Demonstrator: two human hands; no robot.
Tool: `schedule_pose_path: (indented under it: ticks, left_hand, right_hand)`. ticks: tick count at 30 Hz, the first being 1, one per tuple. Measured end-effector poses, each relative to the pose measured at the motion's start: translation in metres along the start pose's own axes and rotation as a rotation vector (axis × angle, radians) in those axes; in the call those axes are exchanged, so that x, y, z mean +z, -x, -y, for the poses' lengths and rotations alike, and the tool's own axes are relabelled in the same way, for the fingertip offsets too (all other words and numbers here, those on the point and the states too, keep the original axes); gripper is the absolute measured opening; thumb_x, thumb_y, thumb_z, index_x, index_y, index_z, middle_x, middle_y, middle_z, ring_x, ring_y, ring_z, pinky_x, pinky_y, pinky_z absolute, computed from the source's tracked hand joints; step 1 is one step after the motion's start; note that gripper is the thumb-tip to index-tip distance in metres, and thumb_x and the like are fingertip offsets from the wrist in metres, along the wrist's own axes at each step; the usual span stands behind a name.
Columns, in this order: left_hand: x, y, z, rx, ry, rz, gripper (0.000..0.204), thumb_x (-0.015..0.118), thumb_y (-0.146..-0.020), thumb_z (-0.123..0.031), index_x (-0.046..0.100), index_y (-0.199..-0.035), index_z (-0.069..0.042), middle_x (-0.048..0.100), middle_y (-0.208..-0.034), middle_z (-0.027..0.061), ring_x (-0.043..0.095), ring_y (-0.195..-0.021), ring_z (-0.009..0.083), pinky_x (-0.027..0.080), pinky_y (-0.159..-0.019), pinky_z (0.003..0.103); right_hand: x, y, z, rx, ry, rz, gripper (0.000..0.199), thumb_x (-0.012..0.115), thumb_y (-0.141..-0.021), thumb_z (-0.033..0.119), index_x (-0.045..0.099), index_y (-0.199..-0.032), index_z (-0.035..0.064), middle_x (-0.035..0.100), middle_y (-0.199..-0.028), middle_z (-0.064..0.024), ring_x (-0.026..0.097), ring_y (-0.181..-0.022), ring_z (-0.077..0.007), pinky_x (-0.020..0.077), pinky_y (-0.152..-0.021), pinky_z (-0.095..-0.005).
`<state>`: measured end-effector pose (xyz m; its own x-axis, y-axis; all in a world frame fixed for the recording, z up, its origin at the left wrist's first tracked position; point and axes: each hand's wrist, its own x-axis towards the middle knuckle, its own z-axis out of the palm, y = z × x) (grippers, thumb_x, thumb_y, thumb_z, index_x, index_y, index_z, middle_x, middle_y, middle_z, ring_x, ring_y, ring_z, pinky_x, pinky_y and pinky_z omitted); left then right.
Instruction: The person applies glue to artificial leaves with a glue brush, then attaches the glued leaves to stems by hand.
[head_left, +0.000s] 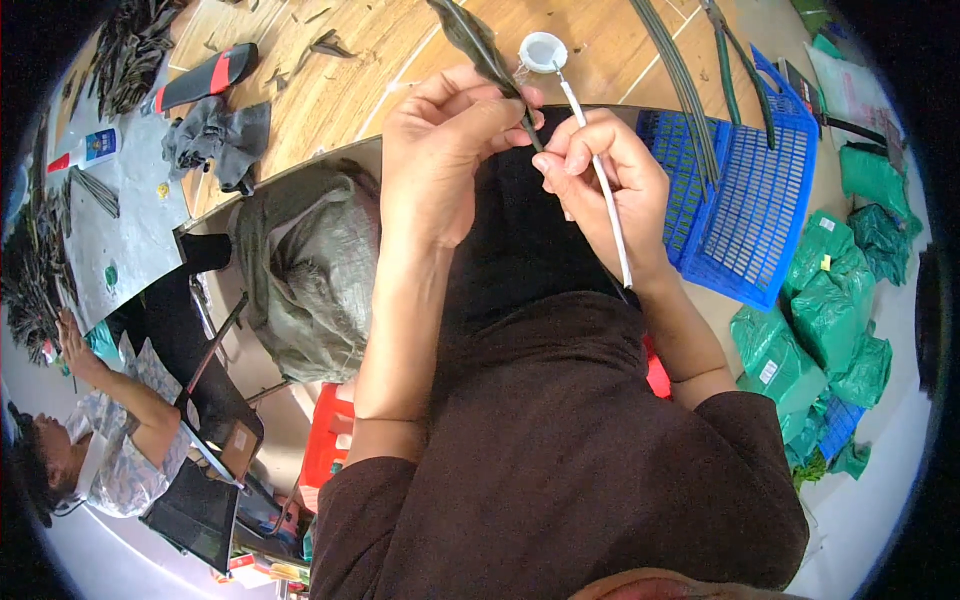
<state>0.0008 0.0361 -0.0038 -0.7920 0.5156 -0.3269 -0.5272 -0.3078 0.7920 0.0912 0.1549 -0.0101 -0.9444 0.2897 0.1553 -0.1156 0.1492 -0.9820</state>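
Note:
My left hand (pixel 440 150) is closed, pinching a long dark green leaf (pixel 468 42) by its lower part, where it narrows to a thin stem. The leaf points up and away from me. My right hand (pixel 612 175) is closed around a thin white stick (pixel 608 200), held slanted with its narrow tip up. The right thumb and forefinger meet close to the leaf's stem; I cannot tell whether they grip it. Just beyond the stick's tip, a small round white cup (pixel 543 52) stands on the wooden tabletop (pixel 450 75), with something pale inside.
Green-handled pliers (pixel 722 60) and thin dark stems (pixel 680 90) lie at right, by a blue plastic basket (pixel 750 240). Green plastic bags (pixel 830 290) are piled beyond. Left are a red-and-black case (pixel 205 80), grey cloth (pixel 215 140) and a co-worker (pixel 130 430) reaching toward dark leaves.

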Motion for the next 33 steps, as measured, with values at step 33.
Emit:
schedule_pose_path:
  ticks: [33]
  left_hand:
    - [-0.007,-0.015,-0.005,0.143,-0.009,-0.151,0.014,0.063,-0.073,0.003,0.058,-0.085,0.008,0.064,-0.078,0.0145,0.062,-0.064,0.0153,0.052,-0.056,0.023]
  right_hand:
    - [-0.043,-0.037,0.010,-0.139,0.129,-0.022,0.032,0.039,-0.095,0.020,0.059,-0.095,-0.0041,0.061,-0.075,-0.0069,0.053,-0.063,-0.0083,0.0429,-0.060,-0.0190]
